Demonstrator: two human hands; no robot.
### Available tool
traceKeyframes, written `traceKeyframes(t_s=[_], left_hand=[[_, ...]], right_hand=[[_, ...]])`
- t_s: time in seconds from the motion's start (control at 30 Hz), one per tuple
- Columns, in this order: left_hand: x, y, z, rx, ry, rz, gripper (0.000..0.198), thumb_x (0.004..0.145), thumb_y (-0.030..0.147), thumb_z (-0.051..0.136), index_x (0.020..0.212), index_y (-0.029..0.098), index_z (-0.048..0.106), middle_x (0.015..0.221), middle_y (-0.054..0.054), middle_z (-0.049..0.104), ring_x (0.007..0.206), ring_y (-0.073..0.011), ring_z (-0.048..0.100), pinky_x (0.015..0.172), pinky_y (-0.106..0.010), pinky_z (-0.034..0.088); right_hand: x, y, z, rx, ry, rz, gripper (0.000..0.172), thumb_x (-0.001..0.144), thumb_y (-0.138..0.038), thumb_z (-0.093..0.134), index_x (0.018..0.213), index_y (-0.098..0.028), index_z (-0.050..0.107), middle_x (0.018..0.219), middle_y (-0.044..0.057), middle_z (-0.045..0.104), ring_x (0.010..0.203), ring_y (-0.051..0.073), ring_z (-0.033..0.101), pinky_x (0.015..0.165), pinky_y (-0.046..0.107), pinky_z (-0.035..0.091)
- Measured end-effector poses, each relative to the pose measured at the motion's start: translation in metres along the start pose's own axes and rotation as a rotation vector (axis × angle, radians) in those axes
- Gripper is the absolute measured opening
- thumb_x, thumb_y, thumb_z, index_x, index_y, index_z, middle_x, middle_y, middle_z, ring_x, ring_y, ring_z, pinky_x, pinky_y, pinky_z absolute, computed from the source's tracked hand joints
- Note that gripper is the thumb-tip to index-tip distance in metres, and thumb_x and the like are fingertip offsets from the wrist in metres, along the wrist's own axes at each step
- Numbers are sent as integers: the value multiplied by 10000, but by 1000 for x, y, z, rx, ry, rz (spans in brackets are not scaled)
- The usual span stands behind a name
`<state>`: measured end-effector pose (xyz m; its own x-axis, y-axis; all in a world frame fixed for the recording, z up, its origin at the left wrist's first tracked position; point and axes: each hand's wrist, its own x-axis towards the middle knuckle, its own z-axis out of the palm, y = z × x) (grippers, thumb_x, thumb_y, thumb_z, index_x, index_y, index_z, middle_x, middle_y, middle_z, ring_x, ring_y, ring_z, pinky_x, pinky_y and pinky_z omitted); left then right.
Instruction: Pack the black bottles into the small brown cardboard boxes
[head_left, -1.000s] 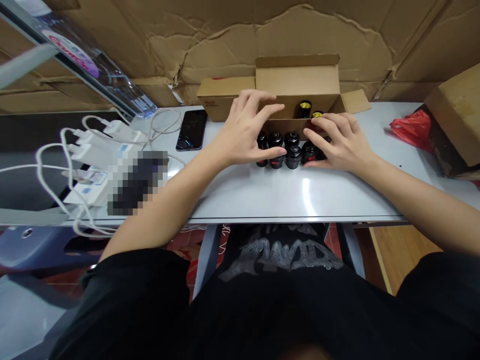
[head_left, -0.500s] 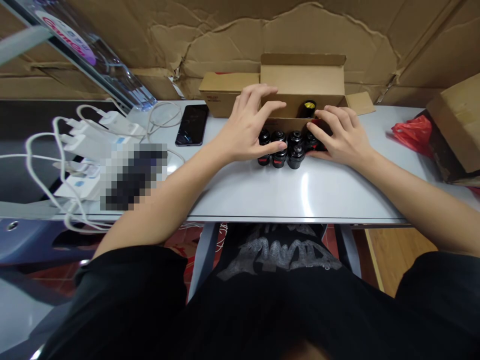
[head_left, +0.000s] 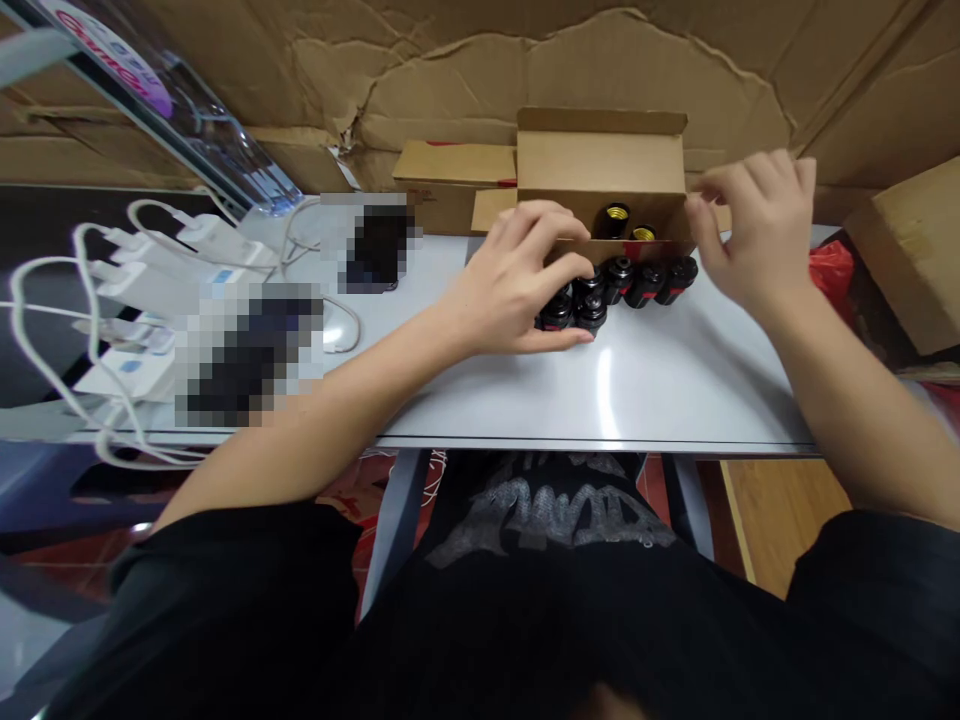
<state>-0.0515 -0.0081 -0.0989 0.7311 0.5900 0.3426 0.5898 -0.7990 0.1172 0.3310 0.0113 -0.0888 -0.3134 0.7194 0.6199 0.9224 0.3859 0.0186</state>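
Several black lamp holders (head_left: 646, 285) with red labels stand in an uneven cluster on the table in front of an open cardboard box (head_left: 600, 165). Inside the box, two lamp holders (head_left: 617, 217) show their brass-coloured screw threads. My left hand (head_left: 517, 280) curves around the left end of the cluster, thumb in front and fingers above, spread apart. It partly hides the lamp holders there, and whether it presses on them is unclear. Raised at the box's right edge, my right hand (head_left: 757, 225) has bent, parted fingers with nothing visible in them.
Left of the box stands a closed carton (head_left: 454, 165). A phone (head_left: 375, 248), partly pixelated, lies on the table (head_left: 675, 390) near white chargers and cables (head_left: 142, 275). A clear bottle (head_left: 225, 140) leans at the back left. On the right are a red plastic bag (head_left: 832, 280) and another box (head_left: 926, 250).
My right hand has lifted away from the lamp holders, up and to the right. My left hand has shifted slightly right and down. A second brass thread now shows in the box.
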Motion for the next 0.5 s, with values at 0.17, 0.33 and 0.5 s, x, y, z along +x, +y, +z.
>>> traceKeyframes(t_s=[0.17,0.33,0.5], left_hand=[[7,12,0,-21,0,10,569,1225,717,617,1579,330,837,1730,-219,780,1683,-536,659,1414,-836,505],[71,-10,-24,-73,18,-107,561,1204,558,526,1597,369,879,1605,-190,847,1483,-453,795,1279,-716,656],[156,-37,-14,-46,-232,-62,611,976,507,731,1536,402,952,1273,-124,955,1257,-439,865,1136,-683,712]], right_hand=[[62,3,-14,159,-454,27,538,1285,-706,774,1356,-192,916,1110,165,951,976,366,799,965,548,601],[109,-13,21,-51,-808,184,573,1175,-757,975,1056,-199,930,732,57,780,727,255,658,855,511,595],[115,-15,12,38,-809,235,470,1114,-675,1081,1106,-226,942,840,65,858,916,338,785,1093,678,671]])
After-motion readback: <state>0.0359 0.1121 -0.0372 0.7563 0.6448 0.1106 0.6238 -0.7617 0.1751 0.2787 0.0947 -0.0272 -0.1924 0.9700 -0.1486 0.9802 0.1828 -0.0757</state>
